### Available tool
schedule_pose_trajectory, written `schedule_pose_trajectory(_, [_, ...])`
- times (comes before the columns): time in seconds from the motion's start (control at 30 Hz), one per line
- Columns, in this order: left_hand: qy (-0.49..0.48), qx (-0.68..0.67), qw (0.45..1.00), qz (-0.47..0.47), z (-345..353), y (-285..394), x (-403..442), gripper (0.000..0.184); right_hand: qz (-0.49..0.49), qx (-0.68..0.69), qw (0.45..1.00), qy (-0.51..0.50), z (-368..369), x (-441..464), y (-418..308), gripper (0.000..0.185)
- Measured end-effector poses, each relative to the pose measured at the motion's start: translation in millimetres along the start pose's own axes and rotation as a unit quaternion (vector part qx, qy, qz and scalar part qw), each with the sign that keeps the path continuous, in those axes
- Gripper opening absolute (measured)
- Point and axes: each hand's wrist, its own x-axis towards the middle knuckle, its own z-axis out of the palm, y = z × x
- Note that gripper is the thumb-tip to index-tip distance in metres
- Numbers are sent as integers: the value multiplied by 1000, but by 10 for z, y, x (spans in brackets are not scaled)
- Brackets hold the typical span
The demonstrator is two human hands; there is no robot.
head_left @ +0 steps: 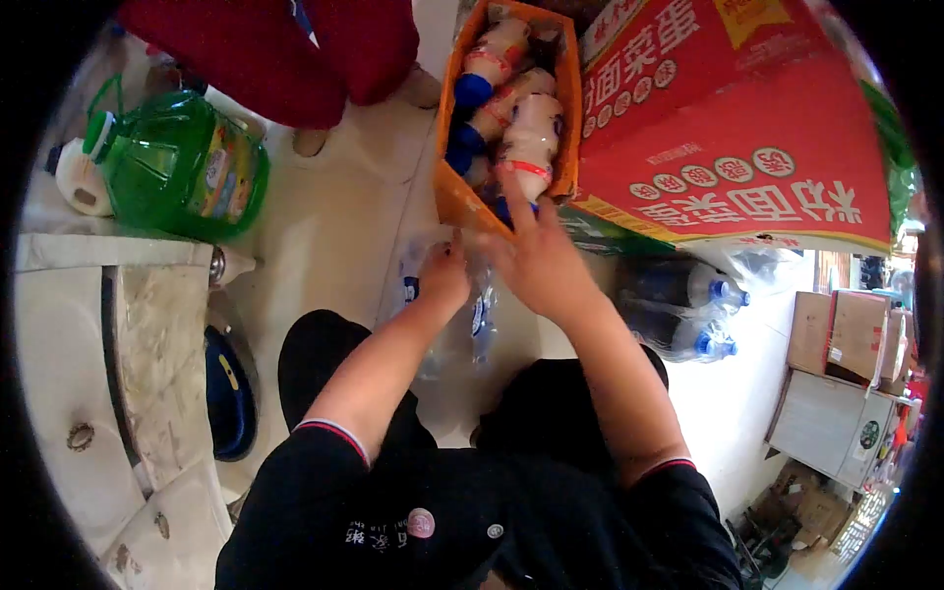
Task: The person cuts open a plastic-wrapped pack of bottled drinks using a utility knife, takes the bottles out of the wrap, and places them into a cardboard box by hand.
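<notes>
An orange box [445, 187] stands open in front of me with several cream-coloured bottles [532, 133] with blue caps lying inside. My right hand [536, 261] reaches over the box's near edge. Its fingers are apart, with fingertips against the nearest bottle by its cap; the hand is slightly blurred. Just below the box's near left corner is my left hand [445, 278], with fingers curled in. Clear plastic wrapping [482, 315] with blue print hangs or lies beneath that hand. What the curled fingers hold, if anything, is hidden.
A large red carton [728, 128] stands right of the box, with plastic-wrapped dark bottles [678, 307] below it. Left are a green jug [177, 167] and a worn pale cabinet [157, 364]. Another person's dark red trousers [285, 59] are ahead. Cardboard boxes [836, 339] stand far right.
</notes>
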Motion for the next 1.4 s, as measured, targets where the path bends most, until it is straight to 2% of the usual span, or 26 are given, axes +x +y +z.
schedule_pose_trajectory(0.07, [-26,-75,997,-16,88,-103,166,48,37,40,998,-43,-6,-22,38,72])
schedule_pose_trajectory(0.13, [-129,15,991,-37,120,-202,228,44,-82,166,972,144,208,-198,265,64])
schedule_pose_trajectory(0.17, [-132,20,990,-36,39,-142,186,44,-79,169,971,148,271,-325,312,64])
schedule_pose_trajectory(0.23, [-175,141,975,9,-306,155,41,37,76,222,964,125,395,-538,401,55])
schedule_pose_trajectory(0.27, [-181,145,973,11,-453,233,-57,37,82,227,962,127,535,-611,459,55])
schedule_pose_trajectory(0.33, [-216,91,971,34,-807,434,-163,35,67,122,990,2,874,-650,620,54])
schedule_pose_trajectory(0.43, [-200,127,972,-5,-1537,919,-438,36,82,89,992,-35,1301,-753,501,70])
schedule_pose_trajectory(0.47, [-204,137,969,-19,-1733,924,-499,36,75,96,988,-94,1317,-712,413,79])
schedule_pose_trajectory(0.5, [-175,136,975,-20,-1898,855,-572,35,63,100,982,-150,1296,-650,372,88])
schedule_pose_trajectory(0.53, [-146,134,980,-21,-2085,769,-648,35,53,100,984,-140,1236,-605,352,88])
schedule_pose_trajectory(0.6, [-63,143,986,-49,-2683,822,-820,28,35,-129,944,-301,1136,-568,288,89])
schedule_pose_trajectory(0.63, [-16,100,992,-74,-2937,746,-885,26,34,-125,946,-296,1312,-597,381,89])
schedule_pose_trajectory(0.67, [27,54,993,-99,-3149,722,-946,24,166,-16,942,-291,1712,-657,620,78])
schedule_pose_trajectory(0.73, [110,-169,965,-166,-3573,1013,-947,18,291,92,911,-278,2423,-724,1060,69])
schedule_pose_trajectory(0.8, [170,-369,911,-68,-3703,1269,-794,14,252,43,913,-317,2748,-715,1252,46])
schedule_pose_trajectory(0.87, [238,-364,900,-18,-3618,1476,-468,19,172,-22,915,-363,2422,-676,1034,29])
schedule_pose_trajectory(0.93, [376,-54,920,100,-3283,1503,94,31,28,-81,917,-390,1632,-649,543,21])
schedule_pose_trajectory(0.97, [448,2,868,214,-3091,1629,399,39,-51,-93,917,-385,1355,-639,362,21])
schedule_pose_trajectory(1.0, [409,-13,903,135,-2910,1810,578,40,-82,-109,917,-374,1349,-692,305,21])
schedule_pose_trajectory(1.03, [359,-14,922,148,-2687,1825,837,41,-114,-124,917,-363,1345,-779,279,21])
schedule_pose_trajectory(1.1, [289,38,939,182,-2244,1703,1290,43,-84,-129,935,-320,909,-930,114,22])
schedule_pose_trajectory(1.13, [180,145,965,128,-2176,1737,1290,47,-52,-123,951,-277,656,-1017,25,24])
schedule_pose_trajectory(1.23, [155,162,969,108,-1953,1508,1248,50,7,-79,968,-240,65,-1168,104,26])
schedule_pose_trajectory(1.3, [243,145,932,226,-2059,1428,962,49,39,-65,981,-180,104,-1375,431,29])
schedule_pose_trajectory(1.33, [240,148,933,226,-2127,1414,814,49,69,-65,982,-161,-46,-1369,407,30])
schedule_pose_trajectory(1.4, [107,99,976,164,-2261,1442,508,50,73,-56,982,-165,-87,-1393,446,33])
